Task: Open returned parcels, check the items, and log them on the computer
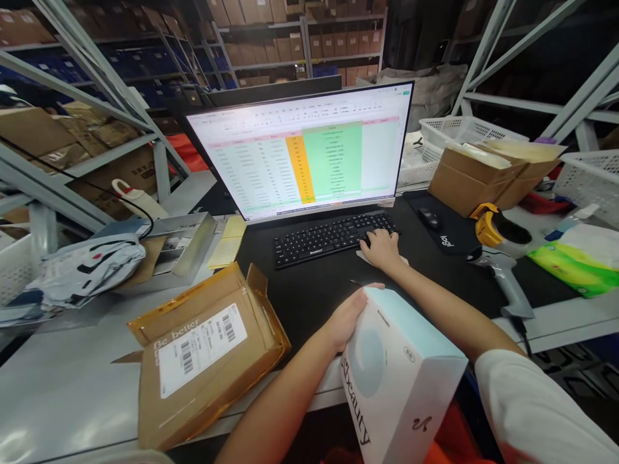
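My left hand (347, 317) grips the far left edge of a white and pale-blue product box (387, 374) with "beauty" lettering, held tilted at the desk's front edge. Its thumb and some fingers are hidden behind the box. On the right end of a black keyboard (329, 240) rests my right hand (381, 249), fingers spread over the keys. A small pale item (360, 256) lies partly under that wrist. Behind the keyboard a monitor (333, 154) shows a spreadsheet with orange and green columns. An opened cardboard carton (193, 386) with a white label sits left of my left arm.
A black mouse (429, 218) lies on a mouse pad at right, near a yellow-and-black device (500, 229) and a grey barcode scanner (503, 277). Yellow notes (228, 241), a grey box (186, 248) and bagged goods (87, 267) stand left. Metal shelf frames flank the desk.
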Demonstrator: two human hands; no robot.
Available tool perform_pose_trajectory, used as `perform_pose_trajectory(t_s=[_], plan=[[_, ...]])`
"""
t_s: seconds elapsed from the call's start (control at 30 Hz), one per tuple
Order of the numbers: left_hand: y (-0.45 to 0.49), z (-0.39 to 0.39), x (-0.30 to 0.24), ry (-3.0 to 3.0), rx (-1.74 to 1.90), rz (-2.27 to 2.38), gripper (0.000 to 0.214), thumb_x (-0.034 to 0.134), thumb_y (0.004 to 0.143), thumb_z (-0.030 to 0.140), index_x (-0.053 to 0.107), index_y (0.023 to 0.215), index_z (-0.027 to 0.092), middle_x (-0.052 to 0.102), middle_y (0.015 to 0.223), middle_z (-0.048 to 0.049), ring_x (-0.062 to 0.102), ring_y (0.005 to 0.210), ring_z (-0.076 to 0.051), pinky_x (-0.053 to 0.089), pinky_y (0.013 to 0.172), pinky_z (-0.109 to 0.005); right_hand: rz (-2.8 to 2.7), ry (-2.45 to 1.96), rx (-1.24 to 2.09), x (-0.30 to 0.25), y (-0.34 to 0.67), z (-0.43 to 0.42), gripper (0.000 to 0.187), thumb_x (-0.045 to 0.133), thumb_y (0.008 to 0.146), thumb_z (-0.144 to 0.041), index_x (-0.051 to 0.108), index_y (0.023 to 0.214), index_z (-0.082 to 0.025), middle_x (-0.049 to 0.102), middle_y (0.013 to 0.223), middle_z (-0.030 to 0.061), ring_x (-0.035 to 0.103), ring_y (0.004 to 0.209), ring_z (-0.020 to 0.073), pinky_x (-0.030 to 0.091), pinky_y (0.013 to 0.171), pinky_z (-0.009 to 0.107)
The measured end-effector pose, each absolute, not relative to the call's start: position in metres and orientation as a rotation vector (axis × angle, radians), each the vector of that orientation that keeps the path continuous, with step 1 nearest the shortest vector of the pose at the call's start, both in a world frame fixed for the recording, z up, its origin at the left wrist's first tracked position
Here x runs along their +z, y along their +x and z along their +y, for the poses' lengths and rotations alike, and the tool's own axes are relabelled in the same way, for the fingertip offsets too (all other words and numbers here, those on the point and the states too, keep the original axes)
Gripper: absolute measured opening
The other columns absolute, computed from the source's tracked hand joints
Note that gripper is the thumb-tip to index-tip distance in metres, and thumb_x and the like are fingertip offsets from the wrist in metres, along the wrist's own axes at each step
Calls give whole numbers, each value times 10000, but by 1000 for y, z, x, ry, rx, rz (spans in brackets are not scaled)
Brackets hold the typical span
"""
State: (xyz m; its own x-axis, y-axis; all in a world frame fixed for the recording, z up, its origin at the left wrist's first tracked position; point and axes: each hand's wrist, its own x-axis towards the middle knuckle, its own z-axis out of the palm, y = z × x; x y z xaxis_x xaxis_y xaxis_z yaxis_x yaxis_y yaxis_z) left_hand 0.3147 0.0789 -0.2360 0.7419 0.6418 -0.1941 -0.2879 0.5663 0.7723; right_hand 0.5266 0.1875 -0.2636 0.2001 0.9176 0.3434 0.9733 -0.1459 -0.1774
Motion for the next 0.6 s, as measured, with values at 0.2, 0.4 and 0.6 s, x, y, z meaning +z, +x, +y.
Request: perform_pose_trajectory(t_s=[0.2,0.4,0.6], plan=[[315,81,-234,795,594,531,723,783,775,700,715,1280,187,725,1089,-101,652,869,-198,530,830,-319,-1700,-2161,-228,-270,532,185,470,469,995,-347,622,1363,-97,611,1354,211,502,1229,344,330,988,459],[317,81,-233,762,606,523,741,809,737,710,719,1257,189,732,1055,-90,665,859,-193,539,802,-305,-1649,-2154,-212,-267,537,190,494,434,1013,-375,622,1370,-90,598,1422,224,412,1350,378,310,1036,504],[317,80,-229,761,612,523,724,818,740,695,722,1250,191,727,996,-77,652,810,-174,526,750,-276,-1685,-2057,-236,-266,535,184,428,464,1000,-357,680,1275,-112,693,1205,205,499,1202,352,308,1000,484]])
